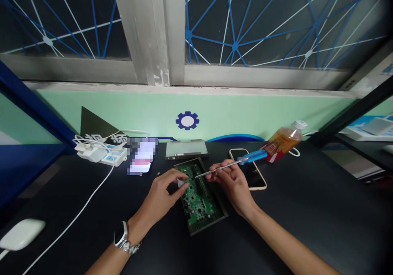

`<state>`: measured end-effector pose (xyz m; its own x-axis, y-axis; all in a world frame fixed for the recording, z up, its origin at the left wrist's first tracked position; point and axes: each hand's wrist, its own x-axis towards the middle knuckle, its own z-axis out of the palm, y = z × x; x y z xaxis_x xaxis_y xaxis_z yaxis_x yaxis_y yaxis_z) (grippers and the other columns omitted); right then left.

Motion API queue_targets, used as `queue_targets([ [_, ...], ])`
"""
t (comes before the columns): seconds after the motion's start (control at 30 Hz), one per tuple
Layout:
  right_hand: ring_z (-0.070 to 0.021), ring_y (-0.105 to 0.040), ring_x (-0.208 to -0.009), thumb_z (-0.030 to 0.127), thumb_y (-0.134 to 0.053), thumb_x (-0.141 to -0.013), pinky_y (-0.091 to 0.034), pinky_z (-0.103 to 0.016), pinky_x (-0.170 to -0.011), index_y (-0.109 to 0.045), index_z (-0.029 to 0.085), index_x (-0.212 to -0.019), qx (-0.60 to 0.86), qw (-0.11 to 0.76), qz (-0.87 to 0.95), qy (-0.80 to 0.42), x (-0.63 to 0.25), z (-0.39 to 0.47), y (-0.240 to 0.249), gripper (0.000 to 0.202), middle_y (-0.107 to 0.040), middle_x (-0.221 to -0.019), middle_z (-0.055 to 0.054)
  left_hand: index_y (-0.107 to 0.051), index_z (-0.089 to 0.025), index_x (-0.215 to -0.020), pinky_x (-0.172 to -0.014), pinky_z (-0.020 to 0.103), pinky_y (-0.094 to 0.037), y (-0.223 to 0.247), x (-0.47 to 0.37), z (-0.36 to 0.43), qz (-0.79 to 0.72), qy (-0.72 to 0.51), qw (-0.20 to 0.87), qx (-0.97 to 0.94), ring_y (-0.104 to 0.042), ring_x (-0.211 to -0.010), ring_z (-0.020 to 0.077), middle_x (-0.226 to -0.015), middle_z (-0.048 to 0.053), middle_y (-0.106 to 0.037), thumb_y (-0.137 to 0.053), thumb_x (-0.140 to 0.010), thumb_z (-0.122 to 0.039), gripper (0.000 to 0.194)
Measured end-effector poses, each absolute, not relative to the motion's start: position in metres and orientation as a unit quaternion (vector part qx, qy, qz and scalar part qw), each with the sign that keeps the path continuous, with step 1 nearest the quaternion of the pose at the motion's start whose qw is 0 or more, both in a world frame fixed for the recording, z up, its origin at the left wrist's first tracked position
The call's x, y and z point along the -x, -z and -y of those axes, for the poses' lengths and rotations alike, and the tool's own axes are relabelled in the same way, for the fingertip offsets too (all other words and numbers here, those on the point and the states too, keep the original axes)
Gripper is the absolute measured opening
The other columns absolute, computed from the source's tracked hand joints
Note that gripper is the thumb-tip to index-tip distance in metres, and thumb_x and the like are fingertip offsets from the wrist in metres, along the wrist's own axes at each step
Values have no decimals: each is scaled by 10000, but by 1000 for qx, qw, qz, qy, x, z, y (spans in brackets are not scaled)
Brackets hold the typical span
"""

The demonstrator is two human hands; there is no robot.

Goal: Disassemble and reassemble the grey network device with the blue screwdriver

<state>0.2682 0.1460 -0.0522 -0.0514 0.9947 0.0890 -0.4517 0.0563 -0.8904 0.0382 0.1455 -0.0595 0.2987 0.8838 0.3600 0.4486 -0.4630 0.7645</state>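
Observation:
A green circuit board (199, 203) lies in a shallow metal tray (208, 224) on the black table. My right hand (231, 182) is closed around the metal shaft of a screwdriver (253, 156) with a clear blue handle. The shaft slants down to the left, its tip at the upper part of the board. My left hand (167, 187) is over the board's upper left edge, thumb and index finger apart near the screwdriver tip, with nothing visible between them.
Behind the tray stands a metal cover (186, 148). A phone (253, 174) and a drink bottle (284, 142) are at the right. To the left are a lit phone (143, 156), a power strip (106, 154), a white cable and a white device (23, 234).

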Motion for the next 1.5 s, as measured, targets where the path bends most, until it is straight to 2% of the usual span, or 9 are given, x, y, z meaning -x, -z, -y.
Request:
queue_targets([
  [0.3,-207,-721,-818,313,-729,-871,-562,-388,-797,-477,272,-957,326,595,393,-621,-263,-144,59,270,-710,-949,-4,-702,-217,-928,-681,276,-520,62,-44,-144,-434,-423,282,-744,-649,-742,154,-858,26,-706,-637,-922,-250,73],
  [0.5,-202,-721,-813,314,-752,-849,-564,-386,-801,-462,276,-943,321,600,382,-625,-260,-141,53,307,-716,-944,-2,-700,-220,-953,-722,295,-548,64,-48,-143,-433,-450,262,-736,-668,-787,170,-896,40,-720,-628,-931,-253,82],
  [0.7,-202,-723,-812,296,-749,-851,-561,-386,-813,-454,274,-933,317,609,371,-625,-264,-142,50,307,-726,-950,-3,-667,-220,-1059,-778,305,-557,57,-42,-144,-425,-449,275,-736,-675,-834,162,-988,47,-711,-665,-910,-249,152],
  [0.83,-198,-717,-794,304,-764,-836,-560,-390,-805,-465,273,-931,323,604,361,-633,-264,-141,50,315,-727,-944,-3,-670,-212,-968,-752,292,-535,54,-38,-145,-417,-433,271,-752,-659,-805,153,-902,30,-693,-629,-933,-231,57],
  [0.97,-206,-717,-807,327,-775,-823,-565,-403,-805,-473,273,-942,324,596,354,-643,-262,-139,50,329,-728,-946,-6,-672,-211,-937,-725,296,-520,56,-38,-144,-409,-423,269,-762,-642,-785,161,-865,32,-682,-605,-947,-240,73],
  [1.33,-181,-732,-858,237,-756,-834,-562,-348,-846,-509,250,-953,310,570,307,-697,-263,-138,52,275,-751,-995,-33,-515,-227,-1055,-807,311,-476,54,-43,-133,-391,-403,230,-795,-590,-884,167,-984,45,-593,-442,-1009,-165,107],
  [1.5,-188,-724,-862,244,-766,-824,-560,-374,-864,-518,246,-925,320,603,302,-665,-270,-144,50,267,-755,-975,-33,-515,-226,-1074,-828,321,-475,44,-24,-143,-423,-369,184,-807,-592,-910,175,-1012,49,-578,-412,-1027,-197,117],
])
